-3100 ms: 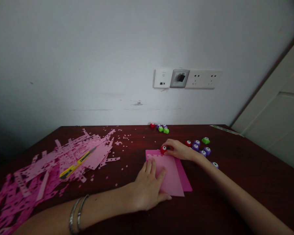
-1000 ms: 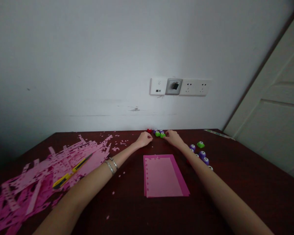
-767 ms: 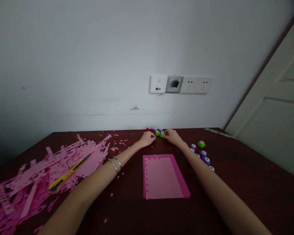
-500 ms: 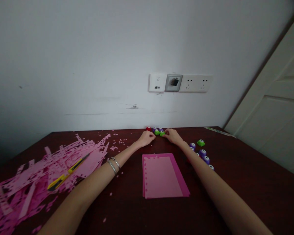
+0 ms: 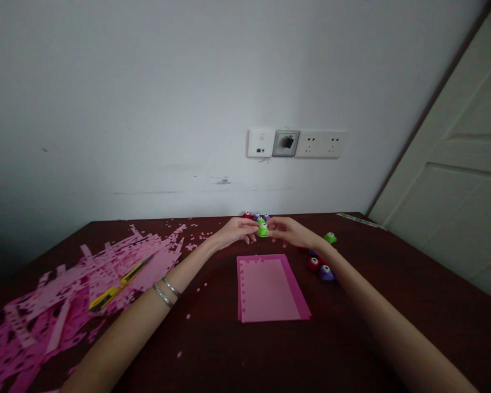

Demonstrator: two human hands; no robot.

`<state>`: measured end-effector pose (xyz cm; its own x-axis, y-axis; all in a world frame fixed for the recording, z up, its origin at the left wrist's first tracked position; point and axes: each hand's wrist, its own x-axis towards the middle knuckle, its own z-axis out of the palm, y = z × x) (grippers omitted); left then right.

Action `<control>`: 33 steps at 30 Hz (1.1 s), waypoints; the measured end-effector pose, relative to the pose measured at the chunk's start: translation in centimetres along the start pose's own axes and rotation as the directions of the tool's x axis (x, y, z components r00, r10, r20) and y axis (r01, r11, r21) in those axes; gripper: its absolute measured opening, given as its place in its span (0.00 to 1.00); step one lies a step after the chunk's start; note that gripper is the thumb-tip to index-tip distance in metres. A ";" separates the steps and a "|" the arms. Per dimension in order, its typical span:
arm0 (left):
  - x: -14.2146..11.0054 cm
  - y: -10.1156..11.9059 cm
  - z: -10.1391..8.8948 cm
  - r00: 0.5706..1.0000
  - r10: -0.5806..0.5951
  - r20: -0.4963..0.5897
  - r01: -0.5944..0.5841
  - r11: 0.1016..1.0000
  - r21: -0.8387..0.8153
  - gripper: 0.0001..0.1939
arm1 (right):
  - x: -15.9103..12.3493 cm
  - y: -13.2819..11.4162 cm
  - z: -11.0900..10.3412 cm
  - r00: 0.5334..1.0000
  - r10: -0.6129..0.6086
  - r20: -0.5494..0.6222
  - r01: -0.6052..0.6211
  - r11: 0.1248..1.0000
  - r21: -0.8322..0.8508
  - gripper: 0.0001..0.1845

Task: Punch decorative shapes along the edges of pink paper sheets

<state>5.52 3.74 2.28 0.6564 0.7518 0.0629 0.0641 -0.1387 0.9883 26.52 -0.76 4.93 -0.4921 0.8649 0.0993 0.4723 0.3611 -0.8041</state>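
in the head view, the left hand (image 5: pixel 234 231) and right hand (image 5: pixel 291 232) pinch one green punch (image 5: pixel 263 230) between their fingertips, beyond the stacked pink sheets (image 5: pixel 265 292), with four more punches (image 5: pixel 260 220) partly hidden behind it and a nearer cluster (image 5: pixel 314 265), partly covered by the right forearm (image 5: pixel 378 297), hard to count.

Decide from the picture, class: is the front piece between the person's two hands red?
No, the front piece between the left hand and right hand is green.
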 end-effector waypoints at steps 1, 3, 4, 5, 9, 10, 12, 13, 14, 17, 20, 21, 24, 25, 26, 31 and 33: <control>-0.3 0.0 0.2 1.000 -0.009 0.014 0.009 1.000 -0.022 0.16 | -0.3 -0.3 0.2 1.000 -0.003 0.009 0.003 1.000 0.007 0.17; -0.7 0.1 0.7 0.999 -0.003 0.039 0.005 0.998 -0.056 0.16 | -0.7 -0.7 0.7 1.000 -0.011 0.016 0.011 1.000 0.028 0.16; -0.9 0.2 0.9 0.999 0.004 0.048 -0.001 0.998 -0.067 0.17 | -0.8 -0.8 0.8 1.000 -0.016 0.015 0.015 0.999 0.041 0.16; -1.1 0.3 1.1 0.999 0.009 0.053 -0.005 0.997 -0.073 0.17 | -1.0 -0.9 1.0 1.000 -0.019 0.011 0.019 0.998 0.056 0.16; -1.6 0.5 1.4 0.999 0.003 0.045 0.001 0.997 -0.079 0.22 | -1.4 -0.9 1.5 0.999 -0.017 -0.031 0.020 0.997 0.076 0.17; -1.7 0.6 1.5 0.999 0.003 0.047 0.001 0.997 -0.077 0.22 | -1.5 -0.8 1.7 0.999 -0.011 -0.050 0.015 0.997 0.073 0.17; -2.0 0.6 1.5 0.998 0.006 0.061 -0.003 0.998 -0.063 0.18 | -1.5 -0.7 2.0 0.994 0.014 -0.110 -0.006 0.997 0.073 0.17; -2.1 0.6 1.5 0.998 0.007 0.067 -0.004 0.998 -0.057 0.17 | -1.4 -0.6 2.2 0.988 0.034 -0.149 -0.023 0.997 0.078 0.17; -2.2 0.6 1.6 0.998 0.007 0.064 -0.003 0.999 -0.054 0.15 | -1.4 -0.5 2.4 0.980 0.055 -0.189 -0.040 0.996 0.086 0.16; -2.3 0.4 1.7 1.000 -0.011 -0.002 0.011 0.997 -0.071 0.16 | -1.3 -0.3 3.0 0.960 0.086 -0.265 -0.058 0.992 0.113 0.15; -2.4 0.2 1.9 0.997 -0.018 -0.075 0.013 0.998 -0.068 0.17 | -1.4 -0.5 3.5 0.974 0.045 -0.220 -0.016 0.991 0.133 0.14; -2.5 0.2 2.0 0.996 -0.016 -0.084 0.010 0.998 -0.063 0.17 | -1.4 -0.5 3.6 0.980 0.036 -0.198 -0.007 0.990 0.144 0.15; -2.8 0.1 2.2 0.996 -0.004 -0.084 0.000 0.999 -0.050 0.17 | -1.5 -0.4 3.8 0.979 0.062 -0.193 -0.026 0.983 0.184 0.16; -3.0 0.1 2.2 0.997 -0.001 -0.081 -0.002 0.999 -0.048 0.17 | -1.4 -0.3 3.8 0.976 0.079 -0.202 -0.038 0.979 0.199 0.17; -3.1 0.2 2.2 0.997 -0.001 -0.077 -0.002 0.999 -0.046 0.17 | -1.4 -0.1 3.8 0.974 0.092 -0.206 -0.046 0.976 0.214 0.17; -3.7 0.5 2.0 0.998 -0.052 -0.017 0.051 0.998 -0.044 0.18 | -1.3 0.8 3.7 0.983 0.102 -0.151 -0.063 0.968 0.243 0.19; -3.8 0.5 1.8 0.997 -0.072 -0.010 0.072 0.997 -0.032 0.18 | -1.2 1.0 3.8 0.986 0.099 -0.137 -0.066 0.972 0.225 0.19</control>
<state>4.46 -0.33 2.32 0.6426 0.7662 -0.0069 0.0866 -0.0637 0.9942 24.83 -2.77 1.84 -0.3382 0.9359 0.0985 0.3275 0.2152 -0.9200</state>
